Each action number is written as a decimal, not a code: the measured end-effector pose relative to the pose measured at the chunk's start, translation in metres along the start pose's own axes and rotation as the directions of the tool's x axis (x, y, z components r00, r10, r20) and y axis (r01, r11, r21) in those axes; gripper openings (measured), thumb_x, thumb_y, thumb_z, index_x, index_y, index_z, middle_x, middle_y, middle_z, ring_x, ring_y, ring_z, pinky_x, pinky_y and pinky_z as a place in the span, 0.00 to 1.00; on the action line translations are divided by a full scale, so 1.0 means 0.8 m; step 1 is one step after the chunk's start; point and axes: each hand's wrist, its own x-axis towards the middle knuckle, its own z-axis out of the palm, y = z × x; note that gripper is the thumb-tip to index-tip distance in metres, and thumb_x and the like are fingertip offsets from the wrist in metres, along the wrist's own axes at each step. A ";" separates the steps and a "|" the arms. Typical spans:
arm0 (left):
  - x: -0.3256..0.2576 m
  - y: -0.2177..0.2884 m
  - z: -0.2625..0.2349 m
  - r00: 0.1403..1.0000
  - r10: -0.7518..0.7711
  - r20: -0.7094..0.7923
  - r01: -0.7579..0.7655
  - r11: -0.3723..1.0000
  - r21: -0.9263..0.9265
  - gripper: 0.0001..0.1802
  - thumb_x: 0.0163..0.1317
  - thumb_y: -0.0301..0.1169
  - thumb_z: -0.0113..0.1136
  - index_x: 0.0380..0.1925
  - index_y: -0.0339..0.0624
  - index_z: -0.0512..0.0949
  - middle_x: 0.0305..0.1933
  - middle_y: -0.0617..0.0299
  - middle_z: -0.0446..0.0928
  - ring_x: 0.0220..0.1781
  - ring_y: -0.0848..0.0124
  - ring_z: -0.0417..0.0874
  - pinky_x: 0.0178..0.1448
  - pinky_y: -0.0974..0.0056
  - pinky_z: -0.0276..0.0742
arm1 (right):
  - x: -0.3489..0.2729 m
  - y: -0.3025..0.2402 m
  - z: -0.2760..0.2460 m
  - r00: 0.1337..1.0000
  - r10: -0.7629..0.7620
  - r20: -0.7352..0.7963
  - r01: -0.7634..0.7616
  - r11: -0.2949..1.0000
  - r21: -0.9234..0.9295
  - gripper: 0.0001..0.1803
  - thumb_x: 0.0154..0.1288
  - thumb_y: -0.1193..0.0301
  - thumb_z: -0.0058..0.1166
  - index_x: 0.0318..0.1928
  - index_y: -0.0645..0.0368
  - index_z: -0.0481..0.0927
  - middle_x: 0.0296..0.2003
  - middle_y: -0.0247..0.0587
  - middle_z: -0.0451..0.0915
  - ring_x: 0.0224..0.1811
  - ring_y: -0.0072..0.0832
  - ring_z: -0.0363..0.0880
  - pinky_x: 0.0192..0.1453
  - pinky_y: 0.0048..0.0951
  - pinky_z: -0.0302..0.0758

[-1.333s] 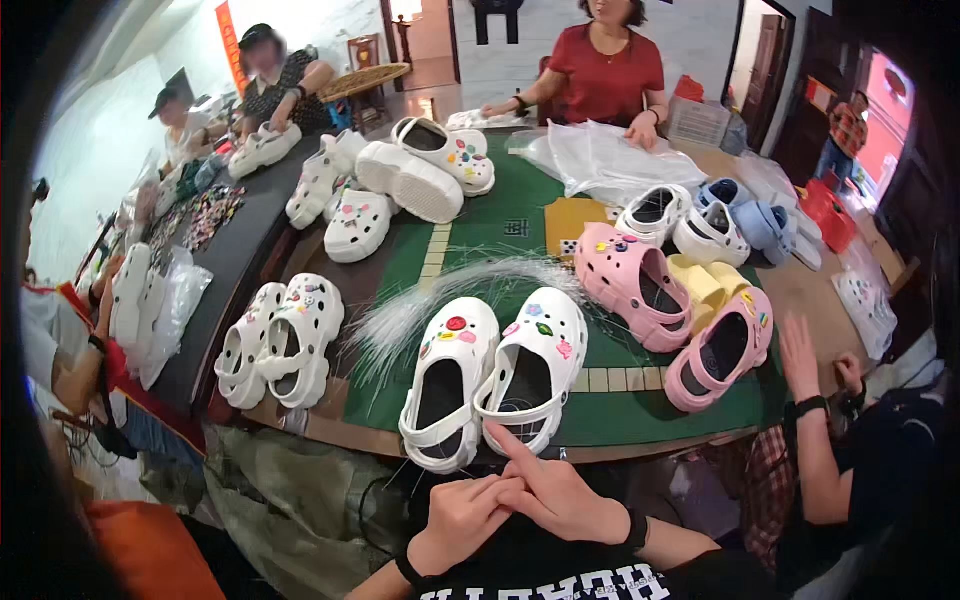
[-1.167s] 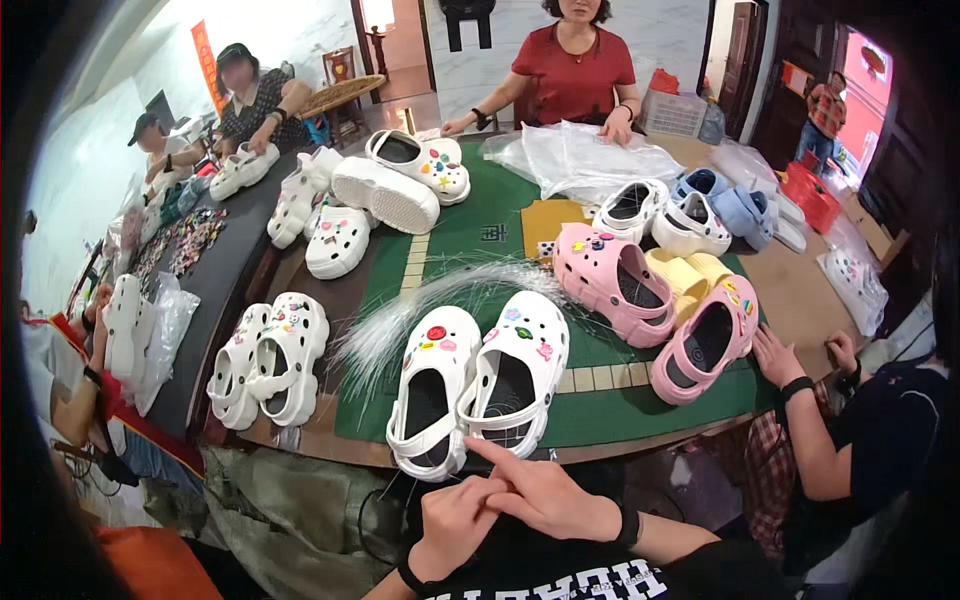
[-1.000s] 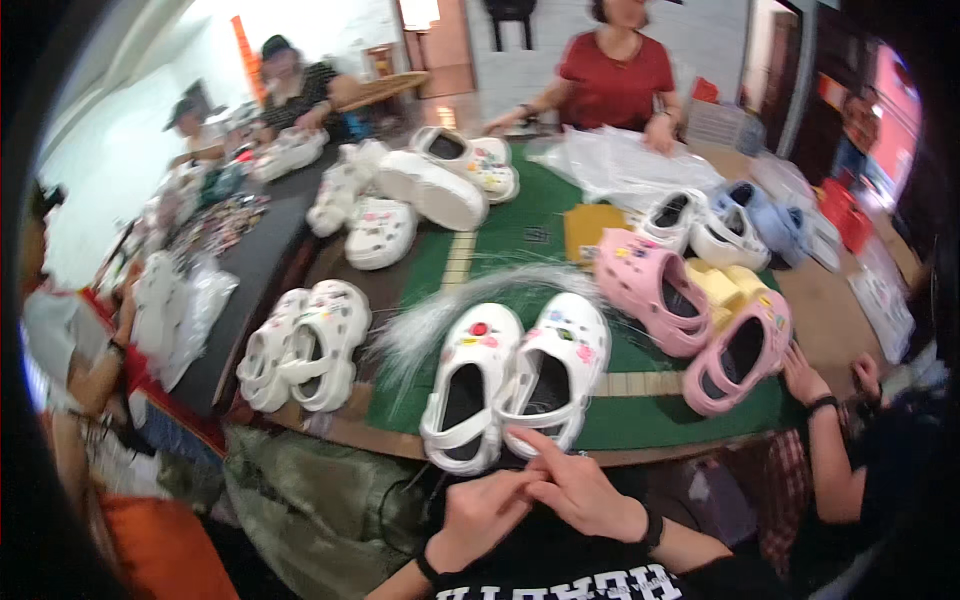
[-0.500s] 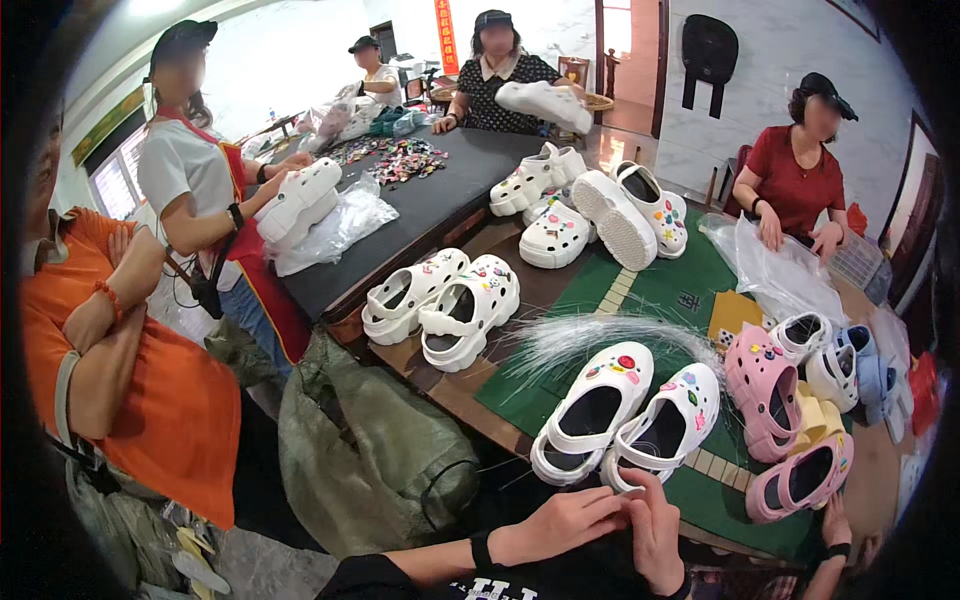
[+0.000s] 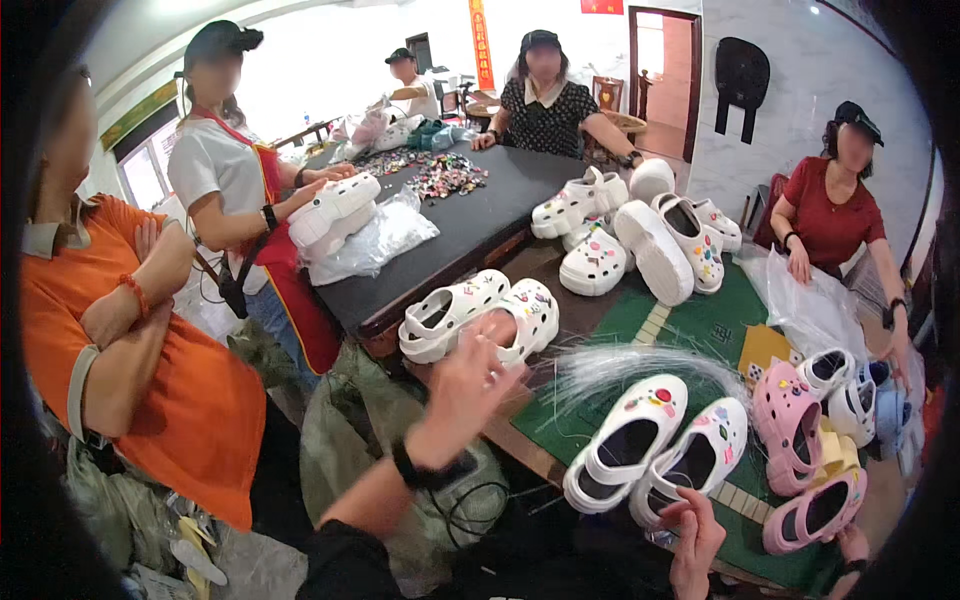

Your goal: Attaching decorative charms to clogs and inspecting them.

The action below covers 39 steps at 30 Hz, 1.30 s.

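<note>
My left hand reaches out over the near side of a pair of white clogs with charms, its fingers apart and a little blurred, holding nothing. It overlaps the right clog of that pair; whether it touches I cannot tell. The left clog stands beside it. My right hand is held at the table's near edge with loosely bent fingers and nothing visible in them. Just beyond it stands another white pair, a left clog and a right clog, with colourful charms on their toes.
A bundle of clear thin strands lies on the green mat. More white clogs stand farther back; pink clogs are at right. Co-workers surround the tables; one holds a white clog by a charm pile.
My hands have parted: the left has swung left and forward to the white pair; the right stays near the table edge. The far co-worker has lowered a white clog to the table.
</note>
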 end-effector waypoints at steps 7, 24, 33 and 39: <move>0.152 -0.335 -0.077 0.985 -0.175 -0.004 0.092 0.498 0.862 0.21 0.57 0.32 0.61 0.53 0.46 0.76 0.57 0.52 0.75 0.60 0.56 0.74 0.63 0.50 0.70 | 0.017 0.030 0.017 0.931 -0.361 -0.052 0.324 0.883 -0.341 0.13 0.75 0.71 0.45 0.50 0.62 0.81 0.29 0.37 0.78 0.23 0.21 0.72 0.24 0.22 0.67; 0.190 -0.486 -0.142 0.854 -0.419 -0.307 0.520 0.687 0.508 0.12 0.58 0.32 0.54 0.36 0.35 0.79 0.43 0.39 0.80 0.47 0.45 0.81 0.51 0.46 0.75 | 0.024 0.000 0.026 0.987 -0.111 -0.117 0.075 0.959 -0.274 0.13 0.75 0.70 0.44 0.44 0.64 0.82 0.23 0.37 0.75 0.22 0.22 0.70 0.27 0.23 0.66; 0.225 -0.462 -0.183 0.831 -0.446 -0.332 0.208 0.803 -0.558 0.13 0.63 0.31 0.53 0.40 0.33 0.79 0.37 0.60 0.78 0.38 0.71 0.75 0.44 0.67 0.71 | 0.018 -0.016 0.013 0.991 -0.109 -0.082 0.093 0.980 -0.175 0.09 0.73 0.75 0.47 0.46 0.63 0.80 0.27 0.38 0.77 0.23 0.21 0.71 0.29 0.23 0.68; 0.211 -0.395 -0.182 0.975 0.085 -0.203 0.017 0.891 0.454 0.14 0.62 0.24 0.48 0.47 0.31 0.76 0.43 0.45 0.79 0.51 0.49 0.78 0.60 0.54 0.71 | 0.003 -0.018 -0.001 0.981 -0.173 -0.083 0.136 0.932 -0.336 0.08 0.71 0.76 0.48 0.46 0.64 0.78 0.39 0.48 0.79 0.32 0.35 0.79 0.37 0.31 0.74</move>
